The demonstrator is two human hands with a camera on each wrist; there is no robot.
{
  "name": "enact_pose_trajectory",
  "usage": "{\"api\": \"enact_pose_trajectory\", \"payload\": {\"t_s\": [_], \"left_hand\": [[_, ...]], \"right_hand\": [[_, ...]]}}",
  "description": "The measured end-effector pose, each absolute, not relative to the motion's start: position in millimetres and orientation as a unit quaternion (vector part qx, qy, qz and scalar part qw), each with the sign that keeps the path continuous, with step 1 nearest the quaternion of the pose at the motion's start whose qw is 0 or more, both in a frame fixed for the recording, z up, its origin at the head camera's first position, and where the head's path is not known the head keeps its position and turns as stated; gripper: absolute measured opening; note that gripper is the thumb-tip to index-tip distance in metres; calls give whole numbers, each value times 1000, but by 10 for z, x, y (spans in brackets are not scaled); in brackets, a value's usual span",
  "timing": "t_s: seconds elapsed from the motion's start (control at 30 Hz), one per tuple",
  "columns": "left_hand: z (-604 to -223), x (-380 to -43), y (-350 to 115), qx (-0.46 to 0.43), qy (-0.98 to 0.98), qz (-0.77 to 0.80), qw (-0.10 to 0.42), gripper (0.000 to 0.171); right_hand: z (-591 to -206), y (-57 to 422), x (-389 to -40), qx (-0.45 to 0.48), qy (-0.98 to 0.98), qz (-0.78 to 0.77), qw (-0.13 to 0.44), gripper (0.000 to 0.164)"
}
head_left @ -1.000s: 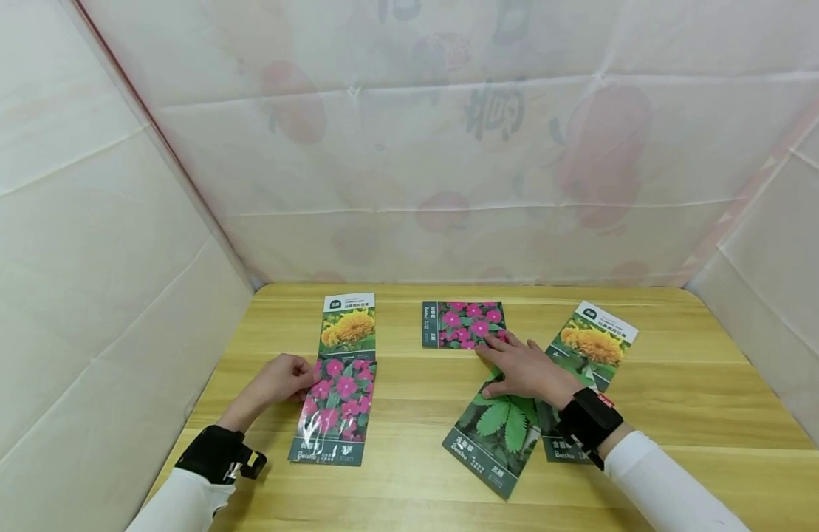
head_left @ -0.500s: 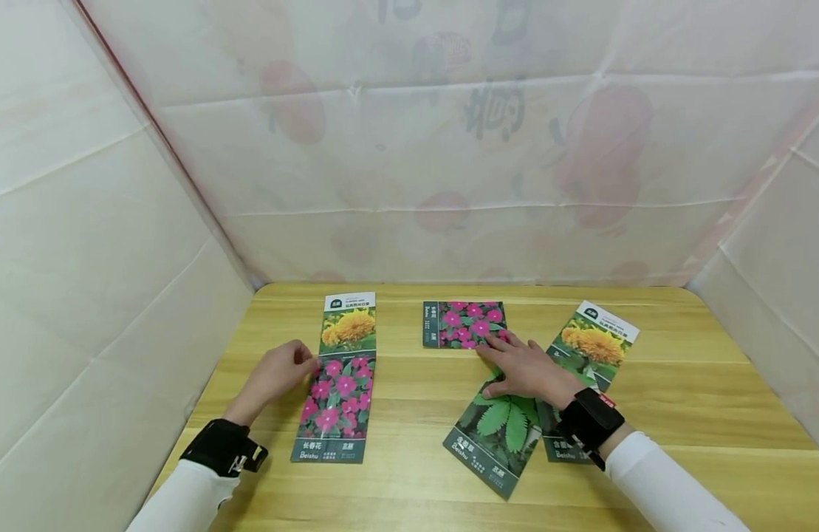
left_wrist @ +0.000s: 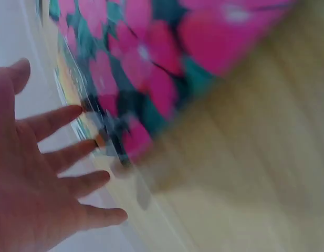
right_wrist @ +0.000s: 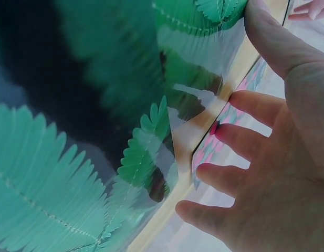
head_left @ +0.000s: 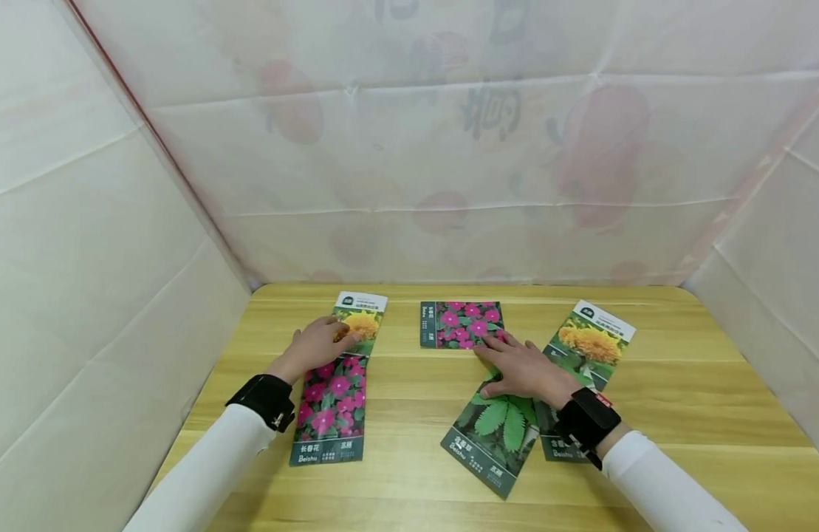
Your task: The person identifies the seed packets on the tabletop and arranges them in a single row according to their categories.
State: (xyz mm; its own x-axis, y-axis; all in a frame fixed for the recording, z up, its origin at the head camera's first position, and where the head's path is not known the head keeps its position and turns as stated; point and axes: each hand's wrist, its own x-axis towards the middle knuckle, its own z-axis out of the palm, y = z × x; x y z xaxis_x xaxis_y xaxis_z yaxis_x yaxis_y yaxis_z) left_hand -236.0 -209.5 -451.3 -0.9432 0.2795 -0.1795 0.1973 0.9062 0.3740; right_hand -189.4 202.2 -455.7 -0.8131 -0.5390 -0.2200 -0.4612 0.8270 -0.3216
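Note:
My left hand (head_left: 314,343) touches the left side of a seed packet with a yellow flower (head_left: 365,325), its fingers extended in the left wrist view. A seed packet with pink flowers (head_left: 336,406) lies end to end with it, on the near side. My right hand (head_left: 525,369) rests with spread fingers over a green-leaf seed packet (head_left: 498,443) lying at a slant. Its fingertips reach the near right corner of a sideways pink-flower packet (head_left: 465,325). My right hand covers the leaf packet's upper part.
Right of my right hand lies another yellow-flower packet (head_left: 591,340). A second green-leaf packet (head_left: 560,445) is partly hidden under the right wrist. All lie on a wooden table (head_left: 409,473), with pale cloth walls (head_left: 409,148) behind and at both sides.
My left hand has left the pink packet's left edge and moved forward onto the yellow-flower packet, which has shifted right and tilted slightly. My right hand stays in place.

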Motion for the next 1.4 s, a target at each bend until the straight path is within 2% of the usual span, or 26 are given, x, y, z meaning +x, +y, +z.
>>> {"api": "enact_pose_trajectory", "payload": {"t_s": [0.27,0.7,0.83,1.07,1.27,1.4], "left_hand": [[-4522,-2508,-1901,179,959,161,149,59],[-4549,-2537,-1511,168,968,130,136,67],[-4483,-2442,-1624,168,966,149,126,74],[-4425,-2148,-2095,189,962,169,101,87],[-4454,-1881,-2356,252,951,159,85,87],[-4476,-1766,-2414,283,942,147,105,86]], "right_hand": [[-4534,2010,-1899,-268,942,-132,156,82],[-4570,1993,-1897,-264,941,-135,163,83],[-4572,1984,-1892,-261,942,-133,166,83],[-4564,2002,-1879,-261,943,-132,161,83],[-4555,2009,-1878,-260,942,-137,163,82],[-4547,2007,-1881,-260,942,-135,161,82]]}}
